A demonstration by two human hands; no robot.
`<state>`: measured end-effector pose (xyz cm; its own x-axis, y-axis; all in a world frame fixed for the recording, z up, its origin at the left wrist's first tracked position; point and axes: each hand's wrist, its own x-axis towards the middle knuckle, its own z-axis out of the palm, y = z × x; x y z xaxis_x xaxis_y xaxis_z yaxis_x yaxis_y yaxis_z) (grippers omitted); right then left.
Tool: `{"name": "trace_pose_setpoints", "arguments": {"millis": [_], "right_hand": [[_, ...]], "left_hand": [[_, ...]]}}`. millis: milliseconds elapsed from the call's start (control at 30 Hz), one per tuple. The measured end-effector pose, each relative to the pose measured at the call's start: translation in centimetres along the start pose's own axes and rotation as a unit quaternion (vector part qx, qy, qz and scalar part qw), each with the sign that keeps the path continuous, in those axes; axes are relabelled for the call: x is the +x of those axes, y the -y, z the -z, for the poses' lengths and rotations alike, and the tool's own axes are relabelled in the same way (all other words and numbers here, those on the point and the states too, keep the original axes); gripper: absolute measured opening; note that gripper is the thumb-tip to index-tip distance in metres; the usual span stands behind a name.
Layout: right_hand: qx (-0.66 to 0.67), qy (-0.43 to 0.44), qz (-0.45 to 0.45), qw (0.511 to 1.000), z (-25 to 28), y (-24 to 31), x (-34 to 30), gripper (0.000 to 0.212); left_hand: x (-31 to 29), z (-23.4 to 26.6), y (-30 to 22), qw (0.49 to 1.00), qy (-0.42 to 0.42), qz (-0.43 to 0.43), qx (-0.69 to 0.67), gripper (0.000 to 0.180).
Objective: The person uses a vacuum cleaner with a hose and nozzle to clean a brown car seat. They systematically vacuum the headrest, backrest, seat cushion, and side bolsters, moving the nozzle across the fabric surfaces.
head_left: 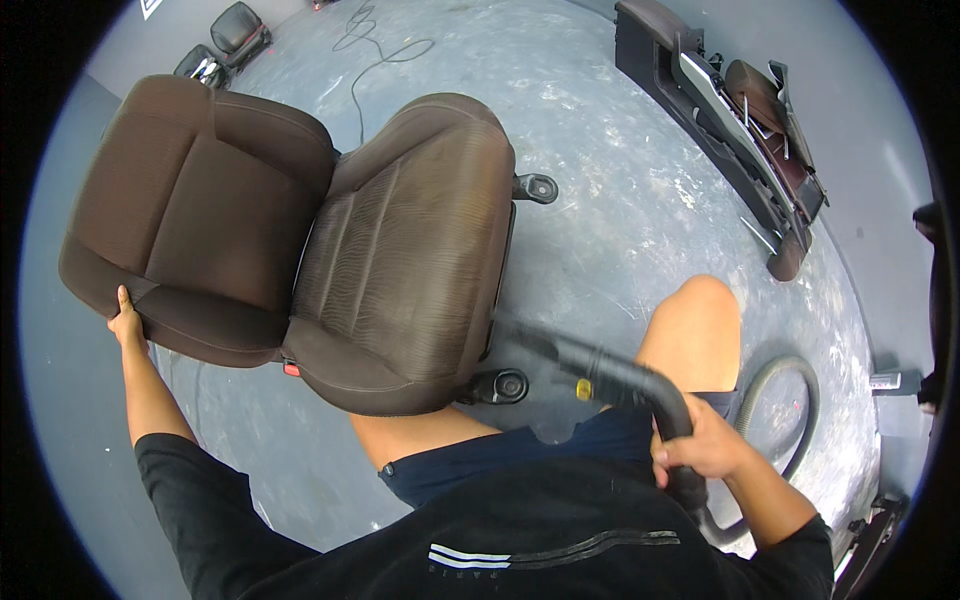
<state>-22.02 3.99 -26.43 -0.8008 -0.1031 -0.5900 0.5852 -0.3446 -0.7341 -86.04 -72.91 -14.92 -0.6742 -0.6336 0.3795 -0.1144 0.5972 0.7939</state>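
Slantwise, vacuum tube (622, 372) points leftward; right fingers (680, 451) wrap it, left fingers (124, 304) clasp seat (385, 265)

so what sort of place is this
Probably a car-interior workshop, perhaps for cleaning or repair: a loose brown car seat stands on the scuffed grey floor, what look like removed trim parts lie near the wall, and there's a black vacuum-like tube.

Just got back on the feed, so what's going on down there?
A person's left grip touches the outer edge of the backrest on a brown car seat. The right grip is wrapped around a curved black tube. The tube's blurred far end is by the front of the cushion; I can't tell whether they touch.
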Motion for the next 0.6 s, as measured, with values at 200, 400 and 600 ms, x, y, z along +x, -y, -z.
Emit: {"name": "trace_pose_setpoints", "arguments": {"millis": [200, 400, 600], "right_hand": [[-0.087, 0.035, -0.083, 0.992, 1.1, 1.3, -1.8, 0.047], [0.112, -0.033, 0.034, 0.993, 0.3, 1.4, 2.9, 0.043], [0.089, 0.014, -0.021, 0.996, 0.7, 0.3, -0.5, 0.043]], "left_hand": [[0.2, -0.3, 0.0, 0.999, -0.005, 0.031, -0.018, 0.106], [0.2, -0.1, 0.2, 1.000, -0.004, 0.014, -0.018, 0.111], [0.5, -0.3, 0.5, 1.000, -0.001, -0.006, -0.016, 0.116]]}}
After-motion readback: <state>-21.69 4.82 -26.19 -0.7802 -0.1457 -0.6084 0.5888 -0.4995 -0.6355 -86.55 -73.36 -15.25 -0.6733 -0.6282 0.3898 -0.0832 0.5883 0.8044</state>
